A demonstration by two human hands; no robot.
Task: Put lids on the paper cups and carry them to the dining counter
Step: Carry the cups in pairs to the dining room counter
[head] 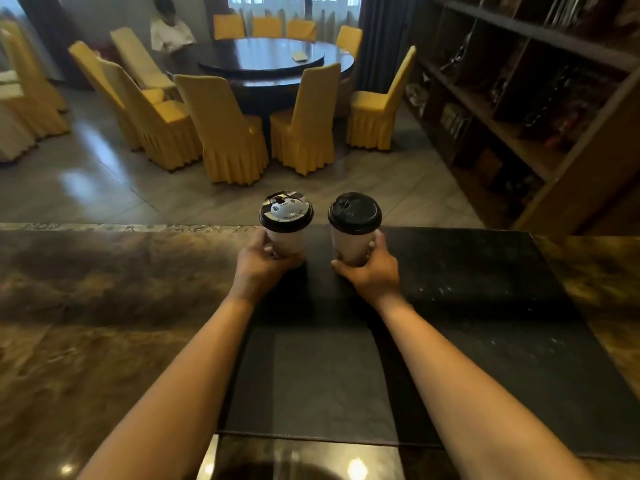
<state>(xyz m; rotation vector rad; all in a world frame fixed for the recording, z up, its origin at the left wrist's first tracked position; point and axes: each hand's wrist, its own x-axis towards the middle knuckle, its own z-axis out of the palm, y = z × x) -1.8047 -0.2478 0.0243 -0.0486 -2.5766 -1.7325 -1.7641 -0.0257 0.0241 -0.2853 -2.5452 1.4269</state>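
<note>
Dark mat (pixel 467 306) laid flat on the near surface, speckled with pale marks on its right half. Beyond the edge, glossy floor (pixel 104 188) seen with light reflections. Round dark table (pixel 277 60) ringed by yellow-covered chairs (pixel 225 133); a small flat object (pixel 300 56) is left on its raised centre disc. A seated person (pixel 171 34) is placed at the table's far left. Dark wooden shelving (pixel 519 109) runs along the right, contents too blurred to identify. Curtained windows (pixel 294 6) at the back.
</note>
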